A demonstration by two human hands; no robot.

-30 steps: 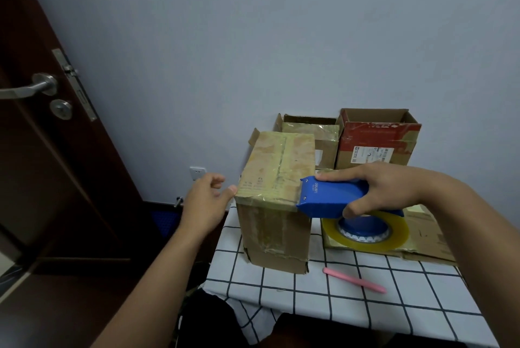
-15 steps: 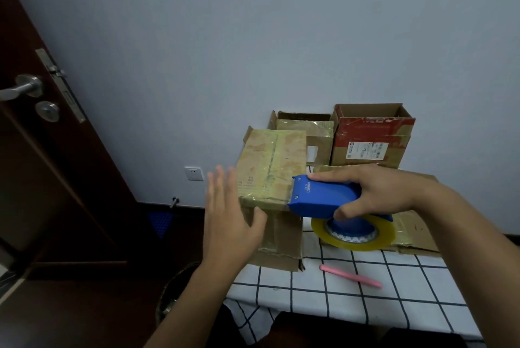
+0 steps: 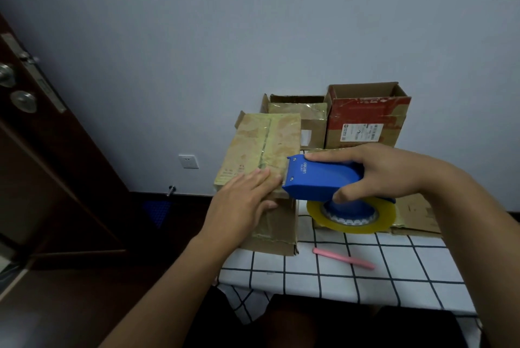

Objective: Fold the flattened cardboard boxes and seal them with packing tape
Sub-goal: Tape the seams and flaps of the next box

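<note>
The cardboard box (image 3: 264,156) stood upright at the near left corner of the table (image 3: 337,271), its tan top face glossy with yellowish tape and marked by a seam running down the middle; its front side was creased and worn at the lower edge. The left hand (image 3: 242,204) lay flat on the near edge of that top face, fingers straight and together, pressing down and grasping nothing. The right hand (image 3: 377,173) reached in from the right and clasped the blue tape dispenser (image 3: 320,181), index finger stretched along its upper edge and thumb hooked underneath, the dispenser's front end just beside the left fingertips at the box's near right corner. A roll of clear yellowish tape (image 3: 351,218) hung beneath the dispenser. White lettering on the dispenser read "deli". Behind stood a red-printed open box (image 3: 365,119) with a white label whose print was too small to read.
</note>
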